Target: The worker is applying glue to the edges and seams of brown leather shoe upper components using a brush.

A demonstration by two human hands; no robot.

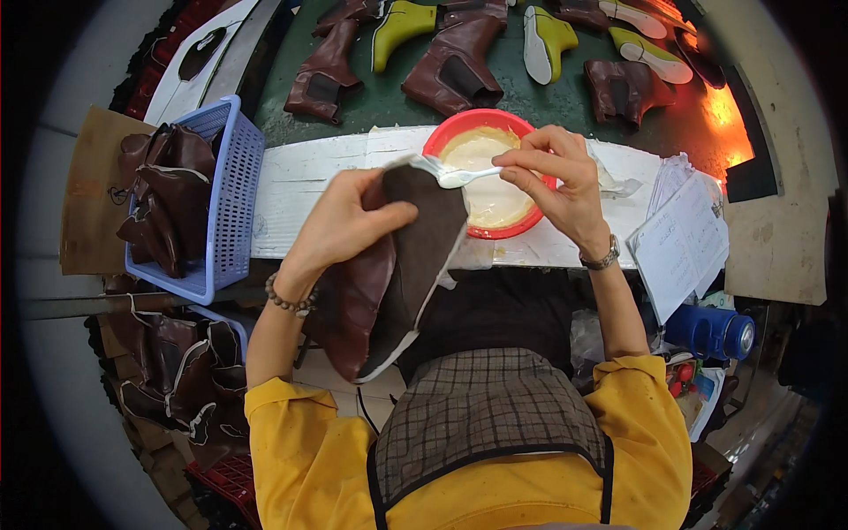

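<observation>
My left hand (340,221) grips a dark brown leather boot upper (424,238), thumb on its dark inner face and the other fingers mostly hidden behind it. The upper is tilted, with a pale strip along its edge. Between the fingertips of my right hand (565,181) is a white spoon (466,177). Its bowl end, with whitish paste on it, is at the upper's top edge; whether they touch is hard to tell. Just beyond, a red bowl (508,231) holds cream-coloured paste (493,205), partly hidden by my right hand and the spoon.
White board (296,190) covers the table's near edge. Brown boots (455,66) and yellow-green lasts (402,34) lie across the green tabletop (375,115). A blue basket (234,177) of uppers stands left. Papers (680,234) and a blue flask (707,331) are right, beneath an orange glow.
</observation>
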